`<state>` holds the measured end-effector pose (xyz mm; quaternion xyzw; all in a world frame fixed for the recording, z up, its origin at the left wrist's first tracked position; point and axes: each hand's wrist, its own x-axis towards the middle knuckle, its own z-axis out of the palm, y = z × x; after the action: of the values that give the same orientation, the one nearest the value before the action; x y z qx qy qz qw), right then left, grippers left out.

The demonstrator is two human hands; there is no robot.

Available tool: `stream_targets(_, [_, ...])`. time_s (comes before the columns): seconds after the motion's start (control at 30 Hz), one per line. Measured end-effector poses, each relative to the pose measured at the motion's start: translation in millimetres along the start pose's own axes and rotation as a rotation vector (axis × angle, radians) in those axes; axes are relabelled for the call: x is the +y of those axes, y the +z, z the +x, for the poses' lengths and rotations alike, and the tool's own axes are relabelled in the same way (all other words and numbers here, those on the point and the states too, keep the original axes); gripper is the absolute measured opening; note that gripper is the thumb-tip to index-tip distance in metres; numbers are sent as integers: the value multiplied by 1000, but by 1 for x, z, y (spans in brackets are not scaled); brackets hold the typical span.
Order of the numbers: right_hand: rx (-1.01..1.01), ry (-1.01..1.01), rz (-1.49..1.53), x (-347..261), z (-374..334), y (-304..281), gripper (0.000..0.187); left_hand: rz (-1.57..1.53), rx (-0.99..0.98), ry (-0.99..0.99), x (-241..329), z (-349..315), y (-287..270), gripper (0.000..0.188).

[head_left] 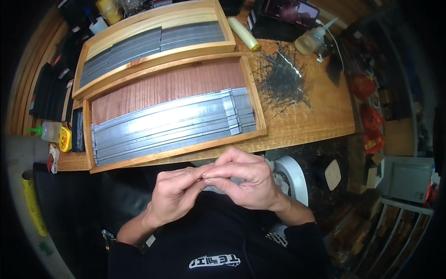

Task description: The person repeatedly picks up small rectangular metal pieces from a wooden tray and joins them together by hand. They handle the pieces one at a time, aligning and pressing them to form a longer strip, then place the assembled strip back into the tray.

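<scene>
My left hand (178, 191) and my right hand (247, 178) meet in front of my body, just short of the bench's front edge. Both are closed, with thumbs and fingertips pinched together at one spot. Whatever lies between them, if anything, is hidden by the fingers. Beyond the hands sits a shallow wooden tray (173, 149) with a reddish wood bottom. Rows of long, shiny grey metal strips (162, 120) lie in its near part, with a stack of short pieces (231, 111) across them toward the right end.
Behind stands a second wooden tray (153, 60) of grey strips. Thin dark scraps (281, 76) are heaped on the bench (320, 111), near an oil bottle (310, 41) and a phone (292, 11). At left are a green-tipped bottle (49, 132) and a yellow container (65, 139). A pale curved machine part (295, 179) stands beyond my right wrist.
</scene>
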<state>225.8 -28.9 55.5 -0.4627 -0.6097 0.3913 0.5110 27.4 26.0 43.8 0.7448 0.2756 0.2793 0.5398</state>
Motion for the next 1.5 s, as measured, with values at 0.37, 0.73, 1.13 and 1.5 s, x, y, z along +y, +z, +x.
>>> stream_targets(0.37, [-73,-294,-59,28,33,1,28,124,181,285,-32,16,2,28])
stream_targets(0.73, [19,760,680,52,-40,35,20,-729,-235,-826,-33,-14,4,20])
stream_targets(1.13, [71,765,809,80,-34,41,13,-751,-139,-762,-56,-12,9,18])
stream_targets(1.5, [30,757,638,62,-35,48,17,-709,-115,-681,-41,-28,13,16])
